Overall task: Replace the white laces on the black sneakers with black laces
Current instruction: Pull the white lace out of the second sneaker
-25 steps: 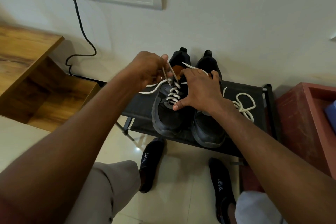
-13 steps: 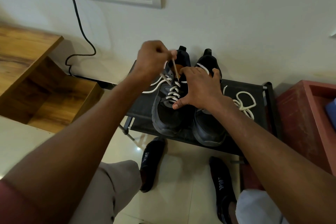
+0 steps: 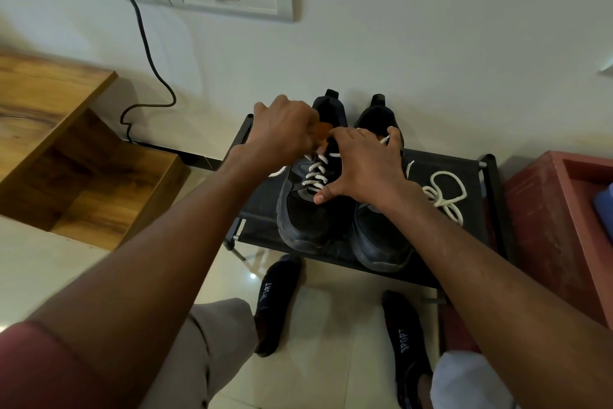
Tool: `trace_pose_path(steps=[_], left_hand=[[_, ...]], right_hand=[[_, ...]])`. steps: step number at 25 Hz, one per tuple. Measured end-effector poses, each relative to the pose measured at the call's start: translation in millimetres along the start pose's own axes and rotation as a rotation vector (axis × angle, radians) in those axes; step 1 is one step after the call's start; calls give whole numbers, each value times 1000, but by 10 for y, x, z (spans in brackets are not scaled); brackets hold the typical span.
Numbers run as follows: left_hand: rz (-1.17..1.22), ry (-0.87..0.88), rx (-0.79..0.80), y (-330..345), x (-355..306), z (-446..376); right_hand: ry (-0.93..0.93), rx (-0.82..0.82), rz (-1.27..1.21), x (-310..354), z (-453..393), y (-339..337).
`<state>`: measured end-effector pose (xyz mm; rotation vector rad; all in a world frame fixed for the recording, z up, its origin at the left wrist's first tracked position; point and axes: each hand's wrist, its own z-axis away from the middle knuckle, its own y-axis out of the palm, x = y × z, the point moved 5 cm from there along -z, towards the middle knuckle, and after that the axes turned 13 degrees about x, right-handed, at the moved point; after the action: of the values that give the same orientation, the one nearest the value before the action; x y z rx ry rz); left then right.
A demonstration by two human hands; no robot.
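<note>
Sneakers, two black ones, sit side by side on a low black shoe rack [image 3: 484, 196] against the wall, toes pointing back at us. The left sneaker [image 3: 305, 223] has its white lace [image 3: 315, 173] criss-crossed through the lower eyelets, and a loose end of it peeks out on the rack just left of the shoe. Our left hand [image 3: 282, 133] is up at the top of that shoe's tongue, fingers bunched into a pinch around the upper end of the lace, though the exact grip is hidden behind the knuckles, so we can't tell how much it holds. Our right hand [image 3: 361, 166] lies spread flat across the gap between both shoes, thumb touching the lacing of the left one and fingers relaxed over the collar of the right sneaker [image 3: 381, 242], not grasping anything. A second white lace [image 3: 444, 196] lies in a loose tangle on the rack, just right of the right sneaker. Our feet in black socks [image 3: 404, 335] rest on the tiled floor below the rack.
</note>
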<state>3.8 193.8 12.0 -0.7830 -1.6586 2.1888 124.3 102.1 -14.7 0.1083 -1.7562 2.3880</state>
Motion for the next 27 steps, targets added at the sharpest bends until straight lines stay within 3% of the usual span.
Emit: trace_pose_path(steps=[3, 5, 7, 8, 9, 13, 20, 22, 25, 27], left_hand=[[323, 22, -149, -256, 44, 51], [772, 136, -265, -419, 102, 149], [1152, 230, -254, -441, 85, 207], [1199, 228, -219, -409, 56, 198], [1128, 202, -194, -353, 31, 166], [466, 106, 17, 54, 32, -39], [17, 128, 144, 20, -31, -103], [33, 89, 121, 71, -4, -109], [325, 4, 62, 14, 104, -126], [640, -160, -143, -186, 364, -97]], right_hand=[[-2, 4, -11, -24, -7, -3], [-6, 10, -11, -7, -16, 0], [-1, 18, -7, 1, -21, 0], [1, 22, -6, -3, -19, -1], [3, 21, -6, -3, -12, 0], [-4, 5, -3, 4, 12, -8], [-13, 11, -21, -7, 4, 4], [-10, 13, -20, -3, 9, 6], [7, 6, -27, -15, 16, 10], [17, 7, -41, -30, 27, 6]])
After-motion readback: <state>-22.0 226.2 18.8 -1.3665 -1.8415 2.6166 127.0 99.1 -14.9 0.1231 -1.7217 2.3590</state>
